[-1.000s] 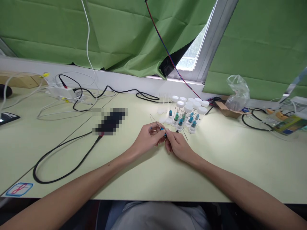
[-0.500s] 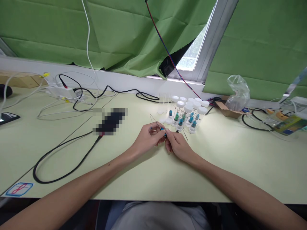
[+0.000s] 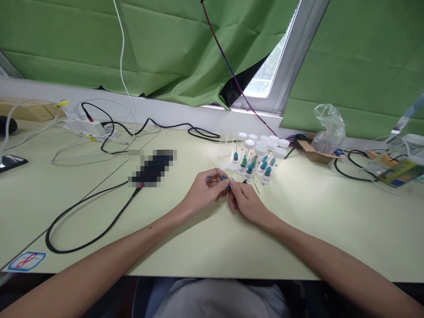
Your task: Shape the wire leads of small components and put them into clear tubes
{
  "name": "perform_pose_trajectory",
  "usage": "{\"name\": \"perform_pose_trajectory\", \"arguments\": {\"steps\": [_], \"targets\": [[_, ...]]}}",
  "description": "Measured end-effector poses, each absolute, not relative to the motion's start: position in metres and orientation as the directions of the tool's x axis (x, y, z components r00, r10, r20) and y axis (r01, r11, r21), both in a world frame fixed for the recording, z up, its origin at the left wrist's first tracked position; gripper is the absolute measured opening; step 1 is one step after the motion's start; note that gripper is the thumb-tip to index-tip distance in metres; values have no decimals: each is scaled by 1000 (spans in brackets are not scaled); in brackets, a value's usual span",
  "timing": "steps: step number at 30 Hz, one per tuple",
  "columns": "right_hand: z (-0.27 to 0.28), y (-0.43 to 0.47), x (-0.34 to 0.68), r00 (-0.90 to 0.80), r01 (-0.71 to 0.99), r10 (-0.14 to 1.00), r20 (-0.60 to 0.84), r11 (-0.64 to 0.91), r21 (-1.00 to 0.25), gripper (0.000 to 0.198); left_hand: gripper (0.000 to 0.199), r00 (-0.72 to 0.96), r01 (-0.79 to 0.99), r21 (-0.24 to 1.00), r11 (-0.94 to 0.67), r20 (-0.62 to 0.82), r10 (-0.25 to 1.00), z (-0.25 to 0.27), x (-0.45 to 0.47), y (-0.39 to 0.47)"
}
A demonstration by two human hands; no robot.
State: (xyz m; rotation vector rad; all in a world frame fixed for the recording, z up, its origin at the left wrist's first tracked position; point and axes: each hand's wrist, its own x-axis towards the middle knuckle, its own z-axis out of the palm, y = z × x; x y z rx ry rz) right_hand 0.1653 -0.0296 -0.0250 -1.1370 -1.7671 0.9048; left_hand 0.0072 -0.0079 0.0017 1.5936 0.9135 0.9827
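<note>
My left hand (image 3: 209, 189) is closed, pinching a small blue part (image 3: 224, 179) between thumb and fingers. A thin bent wire (image 3: 213, 164) runs up from that part, with a small dark bead near the left fingers. My right hand (image 3: 244, 196) is closed against the same blue part from the other side, so most of it is hidden by the fingertips. Just behind the hands stand several clear tubes with white caps (image 3: 249, 144), each holding a blue or green part on wires. A thin dark wire piece (image 3: 256, 186) lies beside my right hand.
Clear uncapped tubes (image 3: 222, 142) stand left of the capped group. A blurred dark device (image 3: 154, 168) with a looped black cable (image 3: 49, 236) lies on the left. At the back right are a cardboard box (image 3: 316, 152) and a plastic bag (image 3: 327, 126). A white power strip (image 3: 86, 127) sits back left.
Both hands stay in place on the blue part. Only very slight finger movement shows; slightly more of the blue part is visible between them.
</note>
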Motion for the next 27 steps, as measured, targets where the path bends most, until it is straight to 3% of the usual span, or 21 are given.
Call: {"name": "perform_pose_trajectory", "arguments": {"steps": [27], "targets": [[-24,-30,167,-260,364,933,251,335,-869,68,14,389,89,979,-183,135,911,6,8,-9]]}}
